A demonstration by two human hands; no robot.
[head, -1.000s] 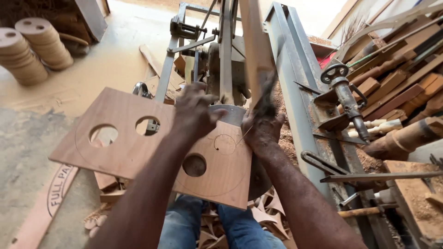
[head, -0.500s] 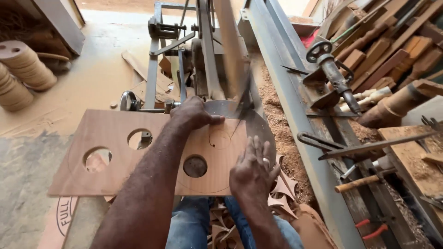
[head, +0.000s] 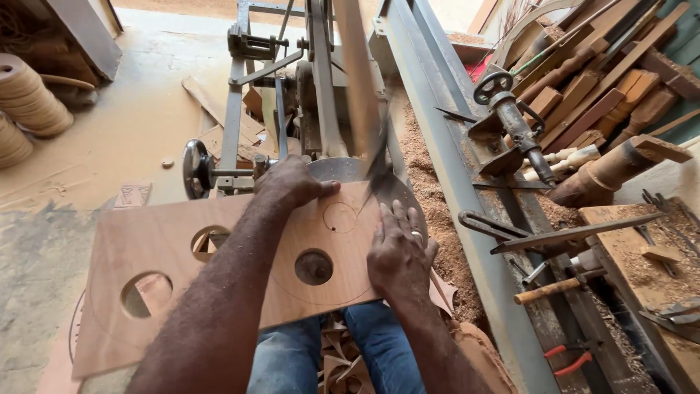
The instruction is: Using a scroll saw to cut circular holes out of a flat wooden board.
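Now both hands lie spread and flat on the plywood board [head: 219,270]: left hand [head: 292,184] at its far edge, right hand [head: 397,252] beside the blurred saw blade [head: 375,164].

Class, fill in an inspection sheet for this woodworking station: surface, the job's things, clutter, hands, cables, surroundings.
Surface: round grey metal saw table, mostly covered by the board.
Job's things: flat brown plywood board with three round holes and a pencilled circle beside the blurred vertical saw blade.
Clutter: sawdust and offcuts around the machine.
Hands: left hand pressed flat on the board's far edge; right hand flat on its near right part, wearing a ring.
Cables: nothing seen.
Surroundings: stacked round wooden discs on the left; turned wood pieces and hand tools on the right bench.
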